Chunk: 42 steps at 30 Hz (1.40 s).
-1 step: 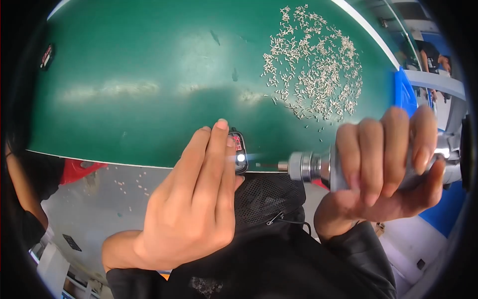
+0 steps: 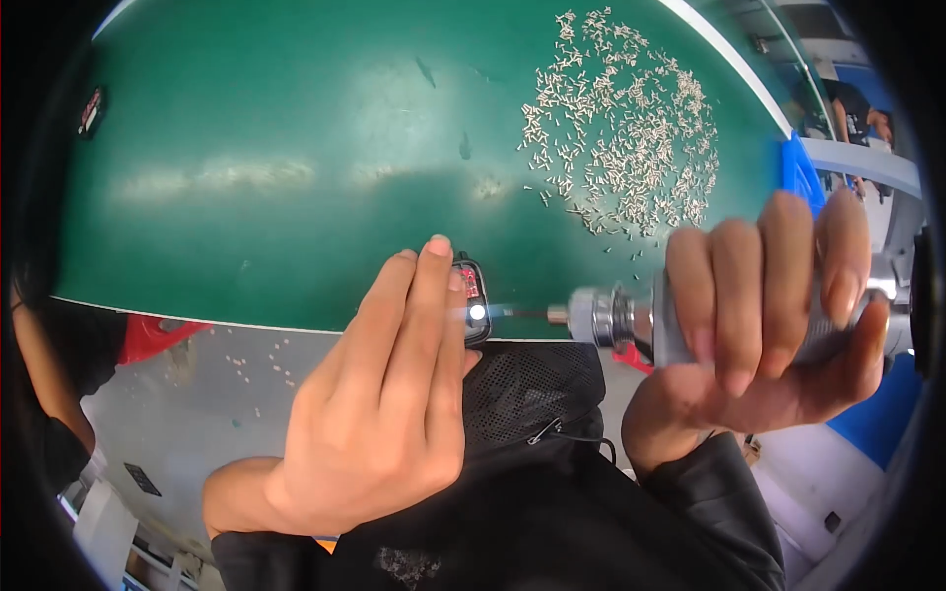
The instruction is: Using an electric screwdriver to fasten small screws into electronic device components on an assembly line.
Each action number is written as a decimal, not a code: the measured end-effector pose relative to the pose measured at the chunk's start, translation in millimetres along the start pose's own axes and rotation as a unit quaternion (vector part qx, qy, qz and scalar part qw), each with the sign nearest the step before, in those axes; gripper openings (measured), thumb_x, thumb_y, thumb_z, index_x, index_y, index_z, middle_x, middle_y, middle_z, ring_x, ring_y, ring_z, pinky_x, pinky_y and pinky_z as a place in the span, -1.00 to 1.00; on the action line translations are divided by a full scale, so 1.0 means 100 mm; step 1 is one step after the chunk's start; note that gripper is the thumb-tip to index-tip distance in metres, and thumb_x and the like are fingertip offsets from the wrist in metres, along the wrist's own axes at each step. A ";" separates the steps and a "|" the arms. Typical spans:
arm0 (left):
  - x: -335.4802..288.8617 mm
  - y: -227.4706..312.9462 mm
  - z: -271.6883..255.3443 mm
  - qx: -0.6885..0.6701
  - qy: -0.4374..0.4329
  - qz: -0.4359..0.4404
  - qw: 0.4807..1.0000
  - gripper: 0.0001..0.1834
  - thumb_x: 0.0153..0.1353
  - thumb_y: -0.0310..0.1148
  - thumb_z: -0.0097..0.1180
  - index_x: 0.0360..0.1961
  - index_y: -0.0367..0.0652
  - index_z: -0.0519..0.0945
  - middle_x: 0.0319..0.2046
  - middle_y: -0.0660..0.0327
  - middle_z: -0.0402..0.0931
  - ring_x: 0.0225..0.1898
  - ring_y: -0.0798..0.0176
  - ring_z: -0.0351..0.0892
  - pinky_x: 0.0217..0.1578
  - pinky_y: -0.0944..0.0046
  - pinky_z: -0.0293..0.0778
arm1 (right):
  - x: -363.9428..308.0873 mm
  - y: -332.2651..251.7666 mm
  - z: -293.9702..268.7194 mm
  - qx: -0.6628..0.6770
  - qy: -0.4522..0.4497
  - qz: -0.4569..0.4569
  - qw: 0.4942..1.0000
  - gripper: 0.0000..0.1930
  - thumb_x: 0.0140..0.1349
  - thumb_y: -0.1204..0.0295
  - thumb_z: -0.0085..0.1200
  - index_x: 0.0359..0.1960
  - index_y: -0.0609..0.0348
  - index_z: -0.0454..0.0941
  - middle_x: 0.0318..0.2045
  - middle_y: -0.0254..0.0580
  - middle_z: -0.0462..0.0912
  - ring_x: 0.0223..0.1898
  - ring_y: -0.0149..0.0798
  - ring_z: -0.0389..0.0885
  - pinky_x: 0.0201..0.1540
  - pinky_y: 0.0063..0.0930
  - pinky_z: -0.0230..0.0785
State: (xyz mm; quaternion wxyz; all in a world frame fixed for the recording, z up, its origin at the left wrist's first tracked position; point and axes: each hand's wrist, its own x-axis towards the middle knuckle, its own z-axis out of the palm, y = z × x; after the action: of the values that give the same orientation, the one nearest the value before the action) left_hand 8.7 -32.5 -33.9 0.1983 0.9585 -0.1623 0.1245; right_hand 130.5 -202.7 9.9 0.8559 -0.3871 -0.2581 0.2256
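My left hand (image 2: pixel 370 394) presses a small black-cased device (image 2: pixel 479 320) down at the near edge of the table. Its fingers lie together over the device's left side and hide part of it; red parts and a bright white spot show on the uncovered side. My right hand (image 2: pixel 774 305) is wrapped round a silver-grey power screwdriver (image 2: pixel 616 315), held level at the right. Its thin bit points left at the device, the tip close to the white spot. Whether the tip touches is blurred by glare.
Many small metal screws (image 2: pixel 645 138) are scattered on the green table (image 2: pixel 296 118) at the far right. Another small dark device (image 2: pixel 91 113) lies at the far left. A blue bin (image 2: pixel 803 177) stands by the right edge. A person's arm (image 2: pixel 49 364) shows at the left.
My right hand and the screwdriver have shifted slightly away from me, and the bit has come more in line with the white spot. My left hand and the device stay put.
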 end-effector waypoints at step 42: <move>0.20 -0.33 -0.17 0.282 0.104 -0.135 0.944 -0.55 -0.05 -0.60 0.28 -0.05 -0.31 0.52 -0.04 -0.03 0.50 -0.03 -0.15 0.50 -0.01 -0.03 0.44 | -0.35 -0.40 -0.79 0.112 0.093 -0.090 0.985 -0.81 0.30 0.30 -0.13 -0.29 0.17 0.37 -0.68 -0.43 0.22 -0.71 -0.52 0.17 -0.48 -0.54 0.14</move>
State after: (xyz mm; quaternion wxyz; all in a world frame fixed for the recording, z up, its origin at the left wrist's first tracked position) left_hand 36.3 -1.9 -23.8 -0.0494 0.9699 0.0317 0.2361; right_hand 160.2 -290.2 -13.1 0.9308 -0.2835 -0.1845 0.1385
